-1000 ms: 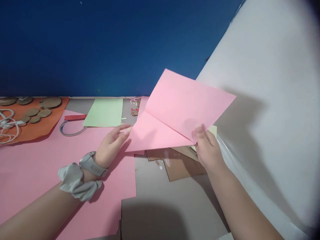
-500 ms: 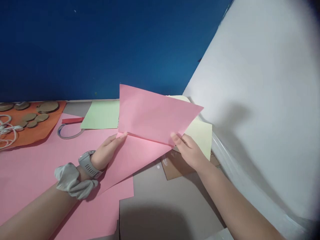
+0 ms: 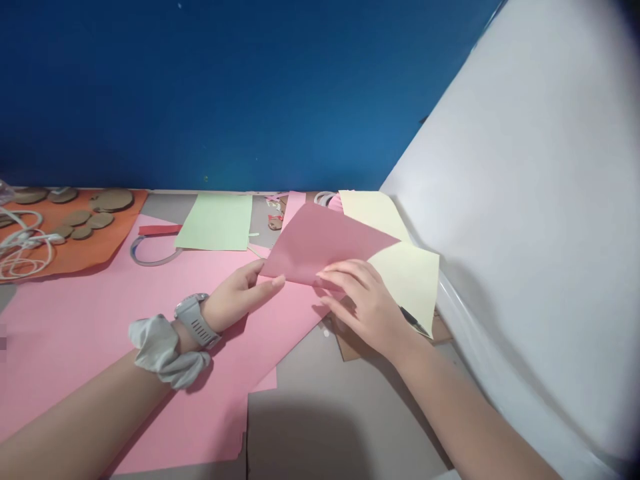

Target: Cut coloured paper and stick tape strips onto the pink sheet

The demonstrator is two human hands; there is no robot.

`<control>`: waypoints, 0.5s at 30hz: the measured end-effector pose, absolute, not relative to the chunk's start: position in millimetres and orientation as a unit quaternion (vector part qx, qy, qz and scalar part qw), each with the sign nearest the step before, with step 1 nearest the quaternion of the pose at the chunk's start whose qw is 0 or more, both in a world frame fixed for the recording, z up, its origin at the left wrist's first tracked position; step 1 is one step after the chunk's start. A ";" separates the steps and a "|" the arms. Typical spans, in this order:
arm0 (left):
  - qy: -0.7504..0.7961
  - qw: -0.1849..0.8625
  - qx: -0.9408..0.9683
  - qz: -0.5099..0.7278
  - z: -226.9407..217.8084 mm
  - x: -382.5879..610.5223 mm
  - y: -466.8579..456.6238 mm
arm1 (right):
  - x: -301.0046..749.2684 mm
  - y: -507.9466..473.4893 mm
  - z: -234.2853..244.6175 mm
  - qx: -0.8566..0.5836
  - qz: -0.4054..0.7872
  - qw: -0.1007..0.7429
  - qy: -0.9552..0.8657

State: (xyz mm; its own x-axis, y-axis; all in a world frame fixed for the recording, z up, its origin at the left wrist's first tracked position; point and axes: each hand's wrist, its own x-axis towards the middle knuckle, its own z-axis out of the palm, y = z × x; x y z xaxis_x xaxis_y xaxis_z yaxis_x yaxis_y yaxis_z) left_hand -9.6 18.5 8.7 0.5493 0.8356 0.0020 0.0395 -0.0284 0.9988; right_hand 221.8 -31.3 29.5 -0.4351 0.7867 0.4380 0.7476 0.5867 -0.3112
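Note:
A large pink sheet of paper point(image 3: 325, 237) lies in front of me with its far part raised and bent along a crease. My left hand point(image 3: 240, 297) is closed on its left side, thumb lying along the crease and fingers partly hidden by the edge. At the crease's right end is my right hand point(image 3: 363, 300). Its fingers are stretched over the flap and touch it, while the thumb sits lower, apart from them. A grey watch point(image 3: 197, 320) and a pale scrunchie point(image 3: 167, 353) are on my left wrist.
Left are orange paper point(image 3: 100, 250) with brown ovals point(image 3: 111, 199), white earphones point(image 3: 25, 243), a roll of tape point(image 3: 150, 257) and green paper point(image 3: 217, 223). Right are cream sheets point(image 3: 410, 273), a black pen point(image 3: 414, 320) and cardboard point(image 3: 350, 343). Behind stands a blue wall point(image 3: 225, 93).
The upright flap has tipped over and now looks darker. My right hand has changed from pinching the sheet's right edge to laying its fingers over the crease. The pen has come into sight.

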 end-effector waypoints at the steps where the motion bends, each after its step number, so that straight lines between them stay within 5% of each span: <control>1: 0.358 0.590 0.646 0.326 9.1 -9.7 18.8 | 220.9 -31.2 29.5 -0.448 0.047 0.261 -0.854; 3: 0.390 0.544 0.657 0.346 8.7 -9.7 19.6 | 221.8 -30.9 28.8 -0.450 0.047 0.263 -0.852; 7: 0.404 0.503 0.627 0.438 5.2 -9.7 20.6 | 232.1 -30.3 29.7 -0.551 0.042 0.411 -0.725; 12: 0.399 0.531 0.592 0.457 2.3 -12.6 18.4 | 235.9 -31.2 38.5 -0.586 0.380 0.367 -0.614; 15: 0.400 0.580 0.564 0.430 5.5 -14.3 15.6 | 230.6 -33.8 41.6 -0.582 0.437 0.376 -0.574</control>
